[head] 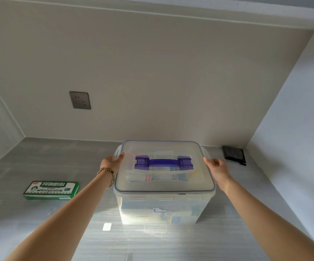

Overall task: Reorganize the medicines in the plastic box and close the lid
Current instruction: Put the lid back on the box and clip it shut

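At nine o'clock from the box, well apart from it, a green medicine carton (51,190) lies flat on the grey counter (39,161), so we judge the sorting is not finished, or that carton is being left out; we cannot tell which. A wall socket (80,100) sits up at eleven o'clock.

Our left hand (111,163), with a bead bracelet (106,174) at the wrist, presses against the lid's left edge, thumb on top near the side latch (117,152). Its fingers are curled round the rim, gripping the lid (163,183). The arm reaches in straight from seven o'clock.

The plastic box (160,208) stands at the middle of the counter, medicines showing dimly through its clear walls. The lid rests on top, with its purple handle (163,162) lying flat. The side latches look flared outward, not snapped down, so we take the step in hand to be seating the lid.

Our right hand (217,169) mirrors the left at three o'clock, fingers closed on the lid's right edge beside the right latch (206,152), the arm coming from five o'clock. Next we would need even downward pressure, then each latch folded down.

A black pouch (234,155) lies at two o'clock by the wall.
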